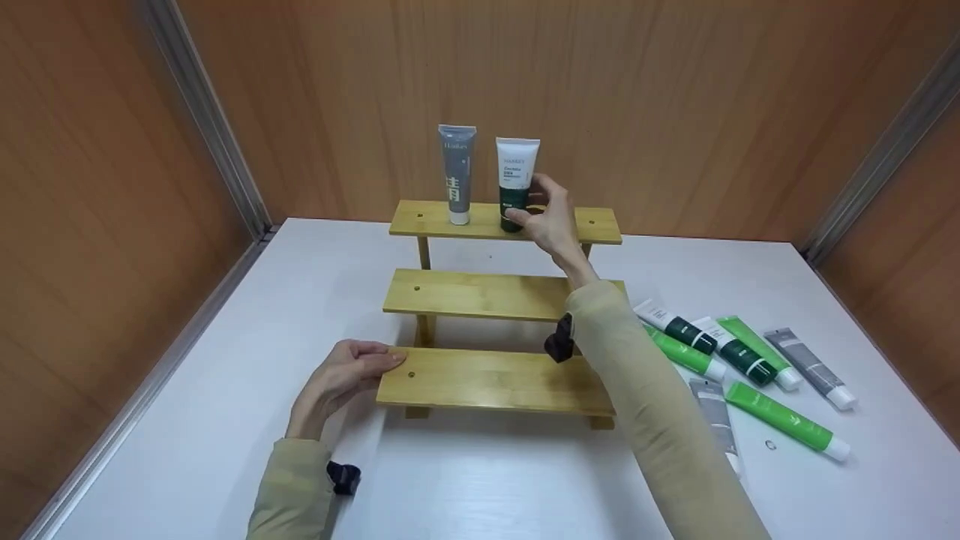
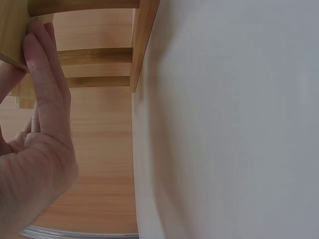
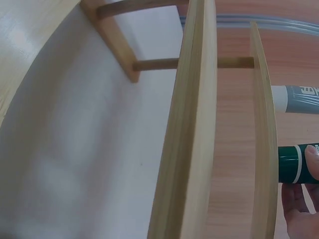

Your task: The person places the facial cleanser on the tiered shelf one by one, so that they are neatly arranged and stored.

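A three-tier wooden display rack (image 1: 495, 382) stands on the white table. On its top tier my right hand (image 1: 553, 221) grips a white and dark green squeeze tube (image 1: 516, 169), upright with its cap down. In the right wrist view the green cap (image 3: 288, 164) meets the top board. Left of it on the same tier stands a grey-blue tube (image 1: 457, 172), also cap down. My left hand (image 1: 341, 379) pinches the left end of the lowest tier, thumb on top; in the left wrist view the fingers (image 2: 47, 94) reach beneath the board.
Several tubes lie loose at the right of the rack, among them a bright green tube (image 1: 784, 420), a grey tube (image 1: 810, 367) and a white and green tube (image 1: 735, 352). A small ring (image 1: 770, 445) lies near them. Wooden panels (image 1: 675, 112) enclose the table at the back and sides.
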Demonstrator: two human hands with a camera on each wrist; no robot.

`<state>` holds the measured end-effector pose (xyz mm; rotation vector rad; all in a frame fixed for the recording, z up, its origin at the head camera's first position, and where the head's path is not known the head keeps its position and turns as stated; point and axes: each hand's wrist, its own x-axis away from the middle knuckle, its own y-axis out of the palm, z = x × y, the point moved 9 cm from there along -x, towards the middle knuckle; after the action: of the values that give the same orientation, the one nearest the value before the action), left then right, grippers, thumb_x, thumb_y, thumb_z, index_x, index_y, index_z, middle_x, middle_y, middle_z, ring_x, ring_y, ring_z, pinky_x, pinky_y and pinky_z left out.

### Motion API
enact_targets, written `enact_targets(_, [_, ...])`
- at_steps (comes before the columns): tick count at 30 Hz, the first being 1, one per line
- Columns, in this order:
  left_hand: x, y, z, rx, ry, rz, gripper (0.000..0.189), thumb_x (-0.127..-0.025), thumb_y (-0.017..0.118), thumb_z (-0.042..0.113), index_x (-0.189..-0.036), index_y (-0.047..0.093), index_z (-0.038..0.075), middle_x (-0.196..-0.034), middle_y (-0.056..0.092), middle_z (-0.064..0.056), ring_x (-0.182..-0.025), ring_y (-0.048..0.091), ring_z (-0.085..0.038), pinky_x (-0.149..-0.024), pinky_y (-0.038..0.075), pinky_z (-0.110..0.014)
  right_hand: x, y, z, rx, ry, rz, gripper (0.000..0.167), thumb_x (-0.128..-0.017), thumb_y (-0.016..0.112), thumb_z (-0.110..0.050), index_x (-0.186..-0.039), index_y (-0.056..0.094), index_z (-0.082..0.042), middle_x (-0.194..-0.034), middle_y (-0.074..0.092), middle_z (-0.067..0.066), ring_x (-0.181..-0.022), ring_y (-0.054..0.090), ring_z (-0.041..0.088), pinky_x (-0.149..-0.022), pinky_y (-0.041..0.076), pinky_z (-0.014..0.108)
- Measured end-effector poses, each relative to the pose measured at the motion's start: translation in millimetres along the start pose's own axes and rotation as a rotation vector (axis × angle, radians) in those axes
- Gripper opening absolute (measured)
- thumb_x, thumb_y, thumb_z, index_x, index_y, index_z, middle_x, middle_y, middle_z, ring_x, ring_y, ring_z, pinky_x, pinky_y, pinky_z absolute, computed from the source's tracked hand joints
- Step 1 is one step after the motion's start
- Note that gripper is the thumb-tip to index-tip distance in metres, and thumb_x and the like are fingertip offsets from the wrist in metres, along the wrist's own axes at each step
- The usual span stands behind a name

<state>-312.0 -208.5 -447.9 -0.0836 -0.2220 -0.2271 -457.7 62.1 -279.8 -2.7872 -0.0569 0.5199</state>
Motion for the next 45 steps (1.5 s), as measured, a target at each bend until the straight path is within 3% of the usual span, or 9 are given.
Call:
enact_targets(11, [-1.3, 2.0, 1.0, 0.019, 0.011, -0.025, 0.047, -0.095, 0.069, 0.016, -0.126, 0.057, -0.018, -0.094, 0.076, -0.001, -0.085, 0.074, -0.01, -0.076, 0.061, -0.022, -1.7, -1, 1, -0.02, -0.013, 0.072, 0.053, -0.086, 0.075, 0.002, -0.136, 0.056, -0.001, -0.134, 0.064, 0.019, -0.121, 0.063, 0.032, -0.107, 0.051, 0.04])
enact_targets(24, [-1.6, 1.6, 0.7, 0.021, 0.006, -0.022, 0.049, -0.094, 0.07, 0.017, -0.126, 0.057, -0.017, -0.095, 0.077, -0.002, -0.086, 0.074, -0.011, -0.077, 0.061, -0.022, 15.6, -12, -2, -0.02, -0.043, 0.033, 0.057, -0.088, 0.075, -0.002, -0.14, 0.052, -0.003, -0.139, 0.057, 0.018, -0.127, 0.057, 0.033, -0.11, 0.05, 0.042])
enact_targets(31, [-2.4, 1.4, 1.3, 0.009, -0.013, 0.001, 0.048, -0.093, 0.072, 0.018, -0.125, 0.059, -0.015, -0.096, 0.076, -0.003, -0.087, 0.074, -0.011, -0.078, 0.061, -0.023, 49.7, -35, -5, -0.043, -0.079, -0.022, 0.058, -0.088, 0.075, 0.0, -0.14, 0.051, -0.003, -0.14, 0.053, 0.021, -0.128, 0.053, 0.036, -0.109, 0.05, 0.048])
enact_targets(35, [-2.4, 0.6, 1.1, 0.01, -0.02, 0.012, 0.046, -0.093, 0.072, 0.017, -0.124, 0.059, -0.015, -0.095, 0.076, -0.003, -0.087, 0.074, -0.011, -0.077, 0.061, -0.022, 75.8, -53, -1, 0.007, -0.081, -0.067, 0.057, -0.088, 0.075, -0.002, -0.14, 0.052, -0.002, -0.141, 0.053, 0.02, -0.124, 0.055, 0.032, -0.108, 0.05, 0.046])
enact_targets(45, [-2.8, -3.2, -0.5, -0.017, -0.03, 0.011, 0.043, -0.093, 0.073, 0.02, -0.121, 0.063, -0.011, -0.095, 0.077, -0.003, -0.086, 0.075, -0.012, -0.076, 0.061, -0.024, 143.5, -100, 24, 0.111, -0.142, -0.092, 0.056, -0.084, 0.078, 0.004, -0.135, 0.056, 0.002, -0.136, 0.058, 0.017, -0.119, 0.058, 0.022, -0.095, 0.055, 0.02])
